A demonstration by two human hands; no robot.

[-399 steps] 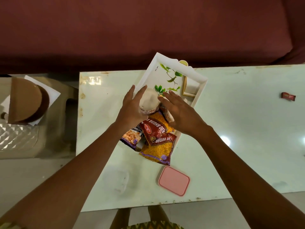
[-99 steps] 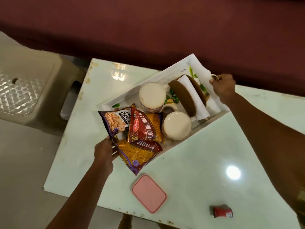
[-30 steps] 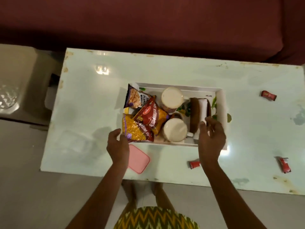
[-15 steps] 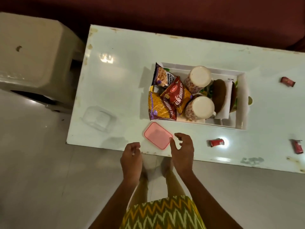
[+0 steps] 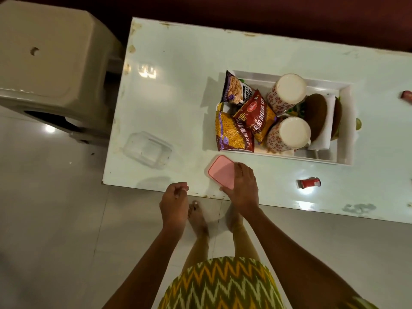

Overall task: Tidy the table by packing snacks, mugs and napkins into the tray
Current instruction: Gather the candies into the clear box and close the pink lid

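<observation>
The white tray (image 5: pixel 346 130) sits on the table (image 5: pixel 178 85), right of centre. Its left end holds a peanut packet (image 5: pixel 236 90), a red bhujia packet (image 5: pixel 254 112) and a yellow sev packet (image 5: pixel 229 134). Two floral mugs (image 5: pixel 287 90) (image 5: pixel 287 133) stand upside down in the middle. White napkins (image 5: pixel 327 121) lean with a brown round piece (image 5: pixel 315 114) at the right end. My right hand (image 5: pixel 243 188) grips a pink lid (image 5: pixel 220 170) at the table's front edge. Beside it, off the table, my left hand (image 5: pixel 174 201) is curled shut and holds nothing.
A clear plastic container (image 5: pixel 148 149) lies at the table's front left. A red wrapper (image 5: pixel 310 182) lies front right, and another (image 5: pixel 406 94) shows at the right edge of view. A beige plastic stool (image 5: pixel 51 63) stands left of the table. My bare feet stand on the tiled floor.
Both hands left the tray and drew back to the table's front edge. My right hand then reached forward and closed on the pink lid. My left hand curled shut.
</observation>
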